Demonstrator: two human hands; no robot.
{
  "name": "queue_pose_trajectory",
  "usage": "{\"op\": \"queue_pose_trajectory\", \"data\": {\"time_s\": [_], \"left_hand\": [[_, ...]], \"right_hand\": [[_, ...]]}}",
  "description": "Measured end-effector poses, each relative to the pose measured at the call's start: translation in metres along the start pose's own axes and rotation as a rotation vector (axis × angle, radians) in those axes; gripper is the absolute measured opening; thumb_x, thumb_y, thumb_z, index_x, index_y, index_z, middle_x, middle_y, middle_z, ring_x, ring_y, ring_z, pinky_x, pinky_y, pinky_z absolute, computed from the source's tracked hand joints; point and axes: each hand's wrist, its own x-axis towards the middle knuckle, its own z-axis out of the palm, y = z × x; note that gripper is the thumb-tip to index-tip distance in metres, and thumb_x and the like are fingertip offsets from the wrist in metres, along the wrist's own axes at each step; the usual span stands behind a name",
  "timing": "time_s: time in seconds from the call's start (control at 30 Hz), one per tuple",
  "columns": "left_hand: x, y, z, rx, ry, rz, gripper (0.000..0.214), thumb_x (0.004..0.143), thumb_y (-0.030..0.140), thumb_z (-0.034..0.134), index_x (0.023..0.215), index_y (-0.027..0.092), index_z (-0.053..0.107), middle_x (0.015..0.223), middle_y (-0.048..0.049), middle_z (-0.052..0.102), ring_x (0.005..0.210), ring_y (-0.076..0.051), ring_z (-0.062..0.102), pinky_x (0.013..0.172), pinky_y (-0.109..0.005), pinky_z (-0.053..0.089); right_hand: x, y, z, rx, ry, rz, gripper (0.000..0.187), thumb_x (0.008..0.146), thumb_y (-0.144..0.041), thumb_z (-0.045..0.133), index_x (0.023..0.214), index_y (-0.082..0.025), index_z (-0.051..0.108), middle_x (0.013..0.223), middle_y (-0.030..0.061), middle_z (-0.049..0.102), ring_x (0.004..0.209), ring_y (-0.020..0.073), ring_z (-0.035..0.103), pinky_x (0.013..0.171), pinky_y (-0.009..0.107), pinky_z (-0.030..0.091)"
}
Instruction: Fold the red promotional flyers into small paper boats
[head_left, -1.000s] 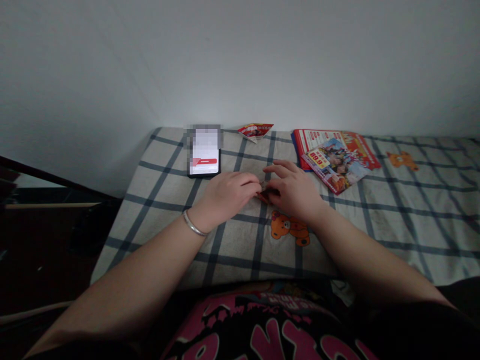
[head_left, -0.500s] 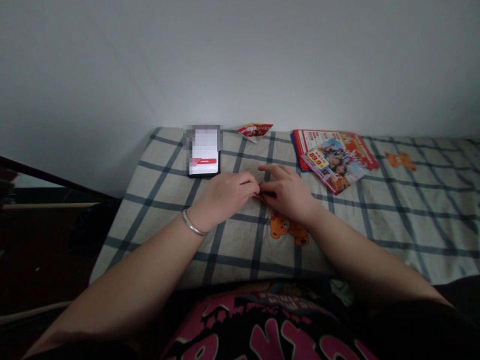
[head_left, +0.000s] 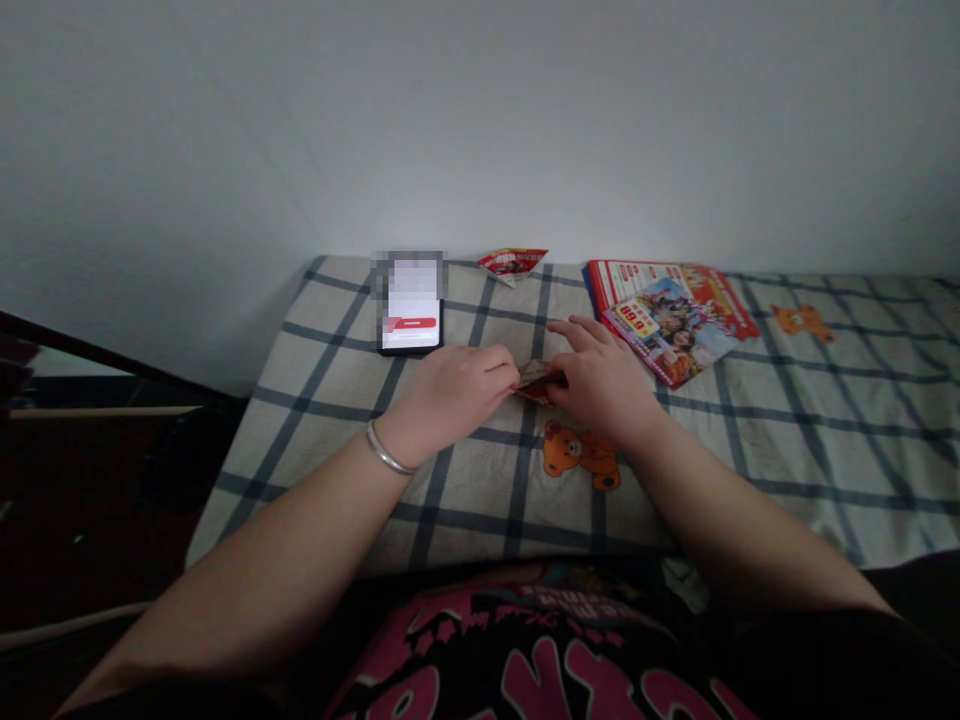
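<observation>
Ok, my right hand (head_left: 606, 385) is sitting farther from my left hand (head_left: 465, 395), baring more folded paper (head_left: 535, 374); both are pinching it, so I'm seemingly still working it.

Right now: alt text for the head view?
The left hand pinches one end of a small printed paper, the right hand at its other end, over a checked cloth. Beyond lie, left to right, a lit phone, a folded red paper near the wall, and stacked flyers.
</observation>
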Motion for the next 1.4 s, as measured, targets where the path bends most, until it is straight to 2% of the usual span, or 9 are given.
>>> {"op": "queue_pose_trajectory", "data": {"time_s": [0.23, 0.43, 0.57, 0.7, 0.8, 1.0, 1.17, 1.3, 1.4], "left_hand": [[0.0, 0.0, 0.002, 0.018, 0.008, 0.013, 0.013, 0.095, 0.024, 0.057, 0.094, 0.019, 0.069, 0.097, -0.0017, 0.069, 0.071, -0.015, 0.063, 0.056, -0.03, 0.04], [-0.002, -0.002, 0.007, -0.009, -0.001, -0.013, 0.011, 0.095, 0.024, 0.057, 0.096, 0.018, 0.065, 0.105, -0.0023, 0.068, 0.075, -0.015, 0.063, 0.058, -0.029, 0.042], [-0.002, -0.005, 0.01, -0.069, -0.005, -0.055, 0.011, 0.094, 0.024, 0.056, 0.097, 0.018, 0.065, 0.107, -0.0029, 0.067, 0.078, -0.015, 0.063, 0.059, -0.028, 0.043], [-0.002, -0.005, 0.009, -0.1, -0.026, -0.108, 0.01, 0.089, 0.022, 0.058, 0.096, 0.017, 0.064, 0.106, -0.0042, 0.066, 0.078, -0.016, 0.062, 0.06, -0.028, 0.043], [-0.001, -0.005, 0.008, -0.099, -0.037, -0.135, 0.01, 0.086, 0.021, 0.058, 0.093, 0.017, 0.063, 0.1, -0.0044, 0.065, 0.078, -0.017, 0.06, 0.062, -0.029, 0.043], [0.001, -0.002, 0.006, -0.046, -0.039, -0.167, 0.008, 0.083, 0.021, 0.058, 0.088, 0.016, 0.062, 0.1, -0.0072, 0.062, 0.08, -0.019, 0.058, 0.065, -0.031, 0.042], [0.001, -0.006, 0.009, -0.082, -0.033, -0.166, 0.022, 0.092, 0.036, 0.058, 0.081, 0.016, 0.061, 0.096, -0.0075, 0.061, 0.084, -0.02, 0.057, 0.07, -0.033, 0.043], [0.001, -0.013, 0.016, -0.149, -0.052, -0.169, 0.028, 0.092, 0.039, 0.062, 0.075, 0.018, 0.058, 0.086, -0.0047, 0.062, 0.082, -0.02, 0.056, 0.072, -0.033, 0.043], [0.002, -0.014, 0.019, -0.196, -0.043, -0.201, 0.022, 0.09, 0.037, 0.067, 0.082, 0.018, 0.059, 0.083, -0.0035, 0.063, 0.083, -0.021, 0.057, 0.073, -0.034, 0.044]], "right_hand": [[-0.003, 0.008, 0.0, 0.021, -0.024, 0.015, 0.009, 0.081, -0.021, 0.07, 0.081, -0.019, 0.078, 0.142, 0.0132, 0.058, 0.13, 0.0364, 0.051, 0.102, 0.053, 0.049], [-0.003, 0.029, 0.012, 0.329, -0.025, 0.018, 0.014, 0.08, -0.036, 0.078, 0.086, -0.023, 0.079, 0.139, 0.0112, 0.059, 0.117, 0.0299, 0.062, 0.1, 0.048, 0.052], [-0.002, 0.047, 0.019, 0.504, 0.049, -0.081, 0.019, 0.079, -0.041, 0.079, 0.086, -0.024, 0.079, 0.123, 0.0098, 0.067, 0.113, 0.0276, 0.064, 0.098, 0.046, 0.052], [-0.001, 0.055, 0.019, 0.533, 0.021, -0.177, 0.026, 0.076, -0.045, 0.082, 0.09, -0.023, 0.078, 0.117, 0.0101, 0.069, 0.11, 0.0278, 0.065, 0.096, 0.046, 0.051], [-0.001, 0.054, 0.017, 0.482, 0.014, -0.2, 0.025, 0.077, -0.046, 0.08, 0.088, -0.024, 0.078, 0.111, 0.0089, 0.07, 0.103, 0.0269, 0.065, 0.091, 0.044, 0.051], [0.0, 0.046, 0.016, 0.35, 0.102, -0.177, 0.016, 0.084, -0.036, 0.075, 0.08, -0.021, 0.077, 0.098, 0.0079, 0.073, 0.094, 0.0252, 0.062, 0.087, 0.044, 0.048], [0.003, 0.039, 0.02, 0.4, 0.11, -0.166, 0.015, 0.084, -0.035, 0.076, 0.077, -0.022, 0.075, 0.081, 0.0054, 0.072, 0.087, 0.0235, 0.061, 0.083, 0.04, 0.048], [0.004, 0.033, 0.021, 0.418, 0.088, -0.083, 0.016, 0.082, -0.03, 0.078, 0.07, -0.022, 0.07, 0.073, 0.004, 0.069, 0.085, 0.0228, 0.06, 0.08, 0.037, 0.048], [0.004, 0.029, 0.018, 0.425, 0.065, 0.012, 0.017, 0.08, -0.026, 0.078, 0.068, -0.022, 0.067, 0.072, 0.0033, 0.067, 0.084, 0.0216, 0.061, 0.073, 0.034, 0.048]]}}
